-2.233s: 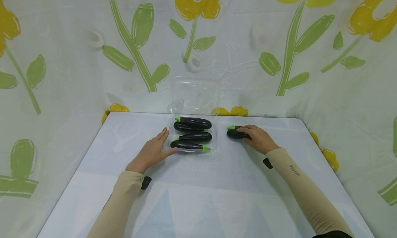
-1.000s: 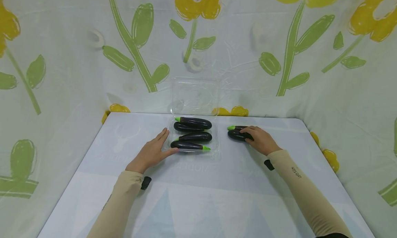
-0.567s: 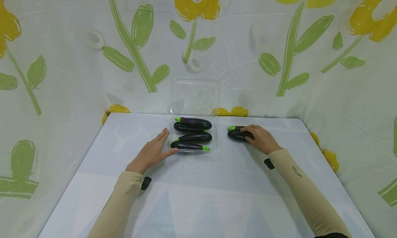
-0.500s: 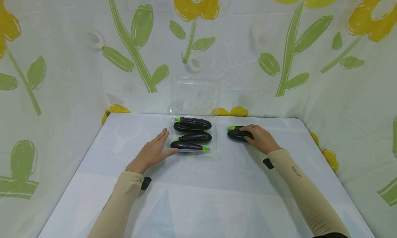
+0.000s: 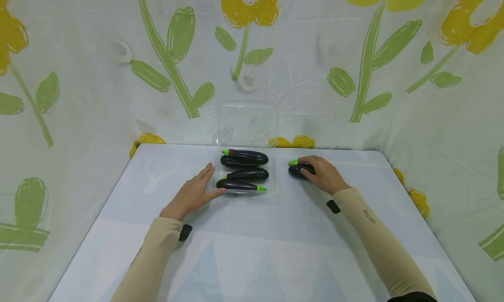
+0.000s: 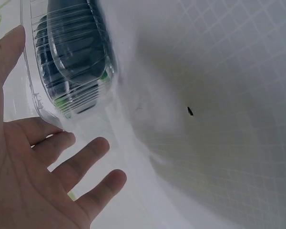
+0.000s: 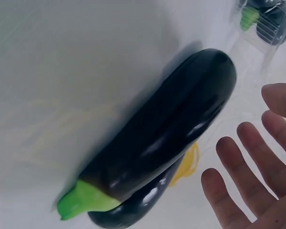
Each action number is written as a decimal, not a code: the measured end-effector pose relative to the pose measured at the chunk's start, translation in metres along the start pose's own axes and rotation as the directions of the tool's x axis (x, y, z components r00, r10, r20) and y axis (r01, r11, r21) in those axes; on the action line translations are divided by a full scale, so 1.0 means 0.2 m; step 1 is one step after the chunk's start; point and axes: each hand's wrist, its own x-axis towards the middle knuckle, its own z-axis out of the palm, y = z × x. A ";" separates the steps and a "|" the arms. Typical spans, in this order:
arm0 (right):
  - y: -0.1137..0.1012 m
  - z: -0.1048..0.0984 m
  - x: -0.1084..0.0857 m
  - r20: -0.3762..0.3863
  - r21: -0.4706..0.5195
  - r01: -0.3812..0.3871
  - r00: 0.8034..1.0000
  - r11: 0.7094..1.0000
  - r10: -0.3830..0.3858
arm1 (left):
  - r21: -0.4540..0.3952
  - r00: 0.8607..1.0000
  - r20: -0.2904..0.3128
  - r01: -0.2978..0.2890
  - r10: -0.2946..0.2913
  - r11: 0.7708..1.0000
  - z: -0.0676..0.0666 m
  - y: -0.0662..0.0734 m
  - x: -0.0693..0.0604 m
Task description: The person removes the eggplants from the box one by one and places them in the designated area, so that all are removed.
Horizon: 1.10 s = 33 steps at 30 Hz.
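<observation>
Lying crosswise under the spread right hand [image 5: 323, 174], the farther eggplant [image 5: 299, 163] points stem-left.

We saw four glossy, blackish eggplants [image 5: 248, 174] lying crosswise in a clear box [image 5: 274, 179] — its lid [image 5: 247, 122] raised behind — and two loose eggplants [image 5: 298, 172] side by side to the right, the farther's green cap [image 5: 293, 163] pointing left.
</observation>
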 end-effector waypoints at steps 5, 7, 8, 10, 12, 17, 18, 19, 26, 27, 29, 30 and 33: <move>-0.04 0.01 0.03 -0.019 0.013 0.008 1.000 1.000 -0.008 | 0.018 1.000 -0.009 -0.011 0.011 1.000 0.00 0.00 0.00; -0.06 0.01 0.04 -0.018 0.020 0.013 1.000 1.000 -0.012 | 0.022 1.000 -0.011 -0.013 0.014 1.000 0.00 0.00 0.00; -0.07 0.02 0.05 -0.017 0.024 0.014 1.000 1.000 -0.014 | 0.022 1.000 -0.013 -0.014 0.015 1.000 0.00 -0.01 0.00; -0.09 0.02 0.06 -0.017 0.037 0.020 1.000 0.999 -0.019 | 0.022 1.000 -0.014 -0.015 0.016 1.000 0.00 -0.01 0.00; -0.12 0.02 0.08 -0.020 0.050 0.024 1.000 0.998 -0.023 | 0.021 1.000 -0.014 -0.016 0.016 1.000 0.00 -0.01 0.00; -0.17 0.03 0.12 -0.033 0.035 0.044 0.999 0.998 -0.042 | 0.017 1.000 -0.008 -0.012 0.012 1.000 0.00 0.00 0.00; -0.18 0.03 0.13 -0.037 0.031 0.050 0.998 0.998 -0.049 | 0.018 1.000 -0.006 -0.010 0.010 1.000 0.00 0.00 0.00; -0.19 0.04 0.14 -0.041 0.027 0.057 0.998 0.998 -0.056 | 0.018 1.000 -0.005 -0.009 0.009 1.000 0.00 0.00 0.00; -0.26 0.05 0.20 -0.050 0.018 0.087 0.995 0.996 -0.086 | 0.021 1.000 -0.010 -0.010 0.011 1.000 0.00 0.00 0.00; -0.27 0.05 0.20 -0.048 0.020 0.090 0.995 0.996 -0.089 | 0.022 1.000 -0.011 -0.011 0.011 1.000 0.00 0.00 0.00; -0.29 0.05 0.21 -0.045 0.021 0.097 0.994 0.995 -0.096 | 0.022 1.000 -0.013 -0.012 0.012 1.000 0.00 0.00 0.00; -0.29 0.05 0.22 -0.040 0.021 0.100 0.994 0.995 -0.099 | 0.023 1.000 -0.014 -0.012 0.012 1.000 0.00 0.00 0.00; -0.32 0.05 0.23 -0.028 0.027 0.097 0.995 0.995 -0.096 | 0.021 1.000 -0.014 -0.009 0.010 1.000 0.00 0.00 0.00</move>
